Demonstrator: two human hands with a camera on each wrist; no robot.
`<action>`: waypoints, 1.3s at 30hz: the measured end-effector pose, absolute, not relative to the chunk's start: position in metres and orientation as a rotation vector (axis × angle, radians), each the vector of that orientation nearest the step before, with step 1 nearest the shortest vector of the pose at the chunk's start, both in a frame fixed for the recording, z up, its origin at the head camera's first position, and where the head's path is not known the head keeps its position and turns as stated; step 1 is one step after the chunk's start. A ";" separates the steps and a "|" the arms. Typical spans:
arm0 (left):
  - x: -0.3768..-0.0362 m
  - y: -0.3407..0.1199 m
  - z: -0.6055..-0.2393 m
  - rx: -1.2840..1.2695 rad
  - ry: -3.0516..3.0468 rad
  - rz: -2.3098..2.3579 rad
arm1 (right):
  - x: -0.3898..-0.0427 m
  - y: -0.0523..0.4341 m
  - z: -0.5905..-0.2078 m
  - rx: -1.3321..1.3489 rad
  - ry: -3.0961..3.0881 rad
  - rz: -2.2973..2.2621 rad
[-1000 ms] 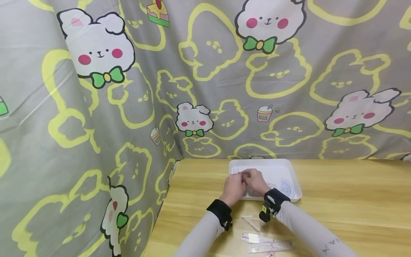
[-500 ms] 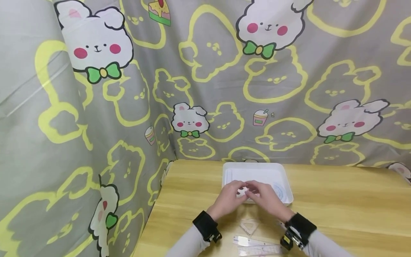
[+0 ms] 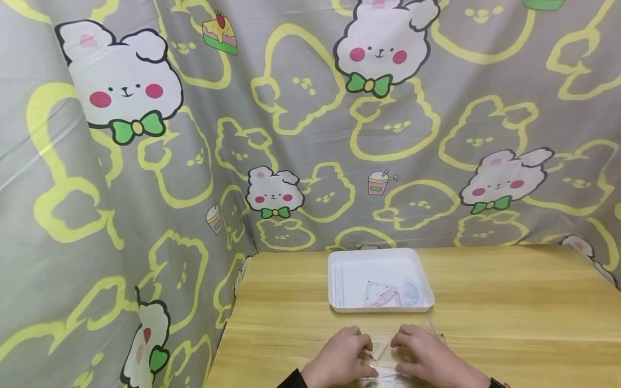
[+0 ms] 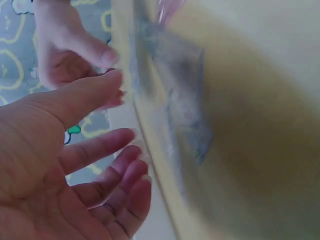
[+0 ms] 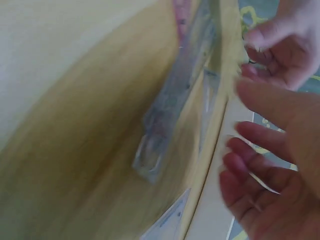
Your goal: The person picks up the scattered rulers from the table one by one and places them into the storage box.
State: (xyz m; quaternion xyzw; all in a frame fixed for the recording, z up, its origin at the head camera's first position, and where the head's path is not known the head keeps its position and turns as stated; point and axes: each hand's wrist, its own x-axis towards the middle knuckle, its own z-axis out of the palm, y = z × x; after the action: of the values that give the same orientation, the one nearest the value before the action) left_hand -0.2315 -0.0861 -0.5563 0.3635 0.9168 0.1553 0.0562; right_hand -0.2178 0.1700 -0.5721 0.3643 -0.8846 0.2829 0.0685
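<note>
My left hand [image 3: 339, 355] and right hand [image 3: 429, 355] hover palm to palm near the table's front, fingers loosely bent and a gap between them. Nothing is held in either. Between them a small clear set square [image 3: 380, 347] shows, partly covered by fingers. Nearer to me lie transparent rulers [image 3: 388, 374], mostly hidden by the hands in the head view. The right wrist view shows a long clear ruler [image 5: 177, 80] beside a pink strip [image 5: 182, 20]. Both wrist views are blurred, with fingertips apart from the rulers.
A white tray [image 3: 332, 302] stands behind the hands. In it lie a clear ruler [image 3: 338, 285] along the left side, a set square [image 3: 373, 291], a pink piece [image 3: 388, 297] and a bluish protractor [image 3: 411, 293]. Another clear edge [image 3: 434, 326] lies right of the hands. A patterned curtain [image 3: 301, 108] encloses the back and left.
Both hands have come back from over the tray toward me, and their fingers have parted. The set square and pink piece, earlier covered by the hands, now show in the tray.
</note>
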 end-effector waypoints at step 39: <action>-0.208 -0.100 -0.571 0.846 2.471 1.205 | -0.210 0.175 -0.573 1.364 -2.740 1.352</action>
State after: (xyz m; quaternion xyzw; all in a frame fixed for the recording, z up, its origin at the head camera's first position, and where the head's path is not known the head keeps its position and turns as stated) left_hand -0.2082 -0.0996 -0.5712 0.2914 0.8516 0.4152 0.1322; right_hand -0.2100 0.1746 -0.5731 0.4055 -0.8146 0.4020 -0.1019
